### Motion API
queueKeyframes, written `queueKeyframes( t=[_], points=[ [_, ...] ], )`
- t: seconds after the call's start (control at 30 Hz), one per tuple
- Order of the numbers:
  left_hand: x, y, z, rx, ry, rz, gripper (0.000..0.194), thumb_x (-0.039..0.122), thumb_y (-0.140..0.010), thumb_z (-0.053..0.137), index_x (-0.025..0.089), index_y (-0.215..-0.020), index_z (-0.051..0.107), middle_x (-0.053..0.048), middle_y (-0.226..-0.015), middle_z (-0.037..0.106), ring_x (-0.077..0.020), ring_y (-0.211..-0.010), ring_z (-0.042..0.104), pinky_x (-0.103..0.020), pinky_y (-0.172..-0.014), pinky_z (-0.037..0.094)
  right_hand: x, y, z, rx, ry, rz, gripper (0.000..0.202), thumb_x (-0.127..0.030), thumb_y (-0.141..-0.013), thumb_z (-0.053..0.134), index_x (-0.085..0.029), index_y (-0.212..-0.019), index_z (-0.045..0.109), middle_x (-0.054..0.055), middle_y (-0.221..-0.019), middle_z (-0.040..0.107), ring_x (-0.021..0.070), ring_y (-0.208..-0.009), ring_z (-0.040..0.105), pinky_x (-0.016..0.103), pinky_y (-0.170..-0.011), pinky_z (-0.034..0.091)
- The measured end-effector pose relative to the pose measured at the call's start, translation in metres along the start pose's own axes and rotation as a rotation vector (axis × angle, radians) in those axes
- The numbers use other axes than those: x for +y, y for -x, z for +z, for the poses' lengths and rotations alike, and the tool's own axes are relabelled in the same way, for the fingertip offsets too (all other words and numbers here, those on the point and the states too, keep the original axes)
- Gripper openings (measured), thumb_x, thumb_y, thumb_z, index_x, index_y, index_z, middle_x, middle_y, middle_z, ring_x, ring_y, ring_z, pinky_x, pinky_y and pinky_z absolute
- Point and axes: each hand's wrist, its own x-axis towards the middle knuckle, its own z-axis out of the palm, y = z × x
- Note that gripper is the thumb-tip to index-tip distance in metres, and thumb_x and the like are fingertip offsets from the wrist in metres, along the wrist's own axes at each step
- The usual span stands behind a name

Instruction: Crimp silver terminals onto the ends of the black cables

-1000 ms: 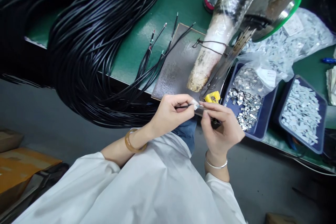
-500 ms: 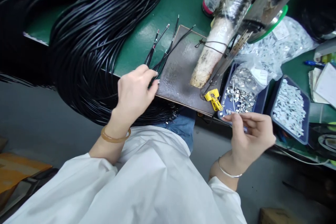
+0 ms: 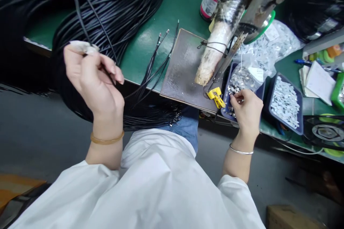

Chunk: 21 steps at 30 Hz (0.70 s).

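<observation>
Left hand (image 3: 94, 84) up by the cable bundle (image 3: 129, 18), thumb and fingers pinching a black cable (image 3: 76, 0)! Right hand (image 3: 247, 109) over in the blue tray (image 3: 260, 92), fingertips among metal bits (image 3: 233, 88); whether they grip one, can't tell.

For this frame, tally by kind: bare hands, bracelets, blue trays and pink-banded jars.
Hands: 2 (left hand, right hand)
Bracelets: 2 (amber bracelet, silver bracelet)
Blue trays: 2 (metal-piece tray, pale-piece tray)
Pink-banded jars: 1
Total: 7

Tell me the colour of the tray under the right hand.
Dark blue: the tray under the right hand shows best in the head view.
</observation>
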Motion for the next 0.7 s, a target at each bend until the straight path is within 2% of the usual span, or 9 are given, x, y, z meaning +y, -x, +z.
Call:
queueKeyframes(
  t=[0.1, 0.17, 0.23, 0.33, 0.43, 0.5, 0.57, 0.63, 0.7],
  points=[
    [0.009, -0.002, 0.002, -0.266, -0.150, -0.291, 0.007, 0.016, -0.086, 0.057, 0.021, -0.086, 0.052, 0.004, -0.075, 0.066, -0.0109, -0.062, 0.064, -0.024, -0.051, 0.044, -0.001, -0.004, -0.002, -0.071, 0.036, -0.046, 0.012, -0.017, -0.074, 0.057, -0.023, -0.066, 0.049, -0.001, -0.071, 0.055, 0.0162, -0.070, 0.053, 0.031, -0.070, 0.037],
    [0.012, -0.007, 0.008, -0.408, -0.178, -0.411, 0.012, 0.018, -0.085, 0.063, 0.020, -0.084, 0.051, 0.001, -0.084, 0.072, -0.0126, -0.067, 0.069, -0.023, -0.054, 0.049, 0.001, -0.007, -0.005, -0.122, 0.034, -0.046, 0.011, -0.017, -0.072, 0.057, -0.023, -0.066, 0.050, -0.001, -0.071, 0.056, 0.0156, -0.068, 0.053, 0.031, -0.069, 0.036],
    [0.018, -0.015, 0.020, -0.510, -0.129, -0.360, 0.007, 0.018, -0.089, 0.059, 0.017, -0.088, 0.052, 0.004, -0.069, 0.067, -0.0066, -0.050, 0.058, -0.017, -0.046, 0.040, 0.004, -0.009, -0.007, -0.169, 0.018, -0.038, 0.009, -0.019, -0.071, 0.058, -0.023, -0.066, 0.052, -0.001, -0.071, 0.058, 0.0151, -0.066, 0.054, 0.030, -0.069, 0.037],
    [0.040, -0.024, 0.049, -0.682, -0.119, -0.180, 0.029, 0.014, -0.100, 0.036, 0.006, -0.116, 0.059, 0.009, -0.058, 0.054, 0.0014, -0.040, 0.042, -0.010, -0.051, 0.031, 0.006, -0.012, -0.009, -0.195, 0.014, -0.033, 0.008, -0.019, -0.070, 0.058, -0.023, -0.065, 0.053, -0.001, -0.071, 0.059, 0.0153, -0.067, 0.055, 0.030, -0.069, 0.037],
    [0.069, -0.017, 0.072, -0.674, -0.008, -0.116, 0.036, 0.021, -0.104, 0.032, 0.003, -0.113, 0.062, 0.009, -0.058, 0.039, 0.0031, -0.041, 0.039, -0.011, -0.057, 0.026, 0.002, -0.011, -0.007, -0.165, 0.038, -0.042, 0.011, -0.019, -0.069, 0.058, -0.023, -0.064, 0.049, -0.002, -0.069, 0.056, 0.0158, -0.068, 0.054, 0.030, -0.069, 0.036],
    [0.078, 0.001, 0.076, -0.775, 0.109, -0.314, 0.040, 0.027, -0.104, 0.029, 0.010, -0.107, 0.064, 0.007, -0.063, 0.036, 0.0024, -0.044, 0.043, -0.012, -0.058, 0.025, -0.001, -0.008, -0.005, -0.131, 0.048, -0.055, 0.011, -0.020, -0.071, 0.057, -0.023, -0.066, 0.048, -0.002, -0.069, 0.056, 0.0163, -0.069, 0.054, 0.030, -0.069, 0.036],
    [0.071, 0.027, 0.069, -0.818, 0.349, -0.624, 0.015, 0.024, -0.092, 0.051, 0.016, -0.092, 0.063, 0.005, -0.060, 0.043, -0.0030, -0.043, 0.038, -0.015, -0.044, 0.023, -0.003, -0.003, -0.004, -0.098, 0.046, -0.070, 0.010, -0.021, -0.073, 0.057, -0.023, -0.067, 0.049, -0.002, -0.070, 0.056, 0.0162, -0.069, 0.054, 0.030, -0.068, 0.037],
    [0.049, 0.054, 0.057, -0.855, 0.389, -0.905, 0.013, 0.025, -0.078, 0.068, 0.018, -0.088, 0.064, 0.005, -0.058, 0.045, -0.0033, -0.041, 0.034, -0.018, -0.040, 0.023, -0.002, 0.002, -0.004, -0.055, 0.021, -0.082, 0.010, -0.022, -0.076, 0.057, -0.023, -0.069, 0.051, -0.002, -0.070, 0.056, 0.0153, -0.067, 0.054, 0.030, -0.067, 0.039],
    [0.022, 0.076, 0.047, -0.752, 0.427, -1.065, 0.016, 0.025, -0.070, 0.070, 0.016, -0.083, 0.066, 0.004, -0.059, 0.047, -0.0034, -0.041, 0.035, -0.019, -0.040, 0.024, -0.003, 0.007, -0.006, 0.021, -0.032, -0.079, 0.010, -0.023, -0.079, 0.059, -0.023, -0.070, 0.053, -0.002, -0.071, 0.058, 0.0140, -0.063, 0.053, 0.030, -0.066, 0.042]
  ],
)
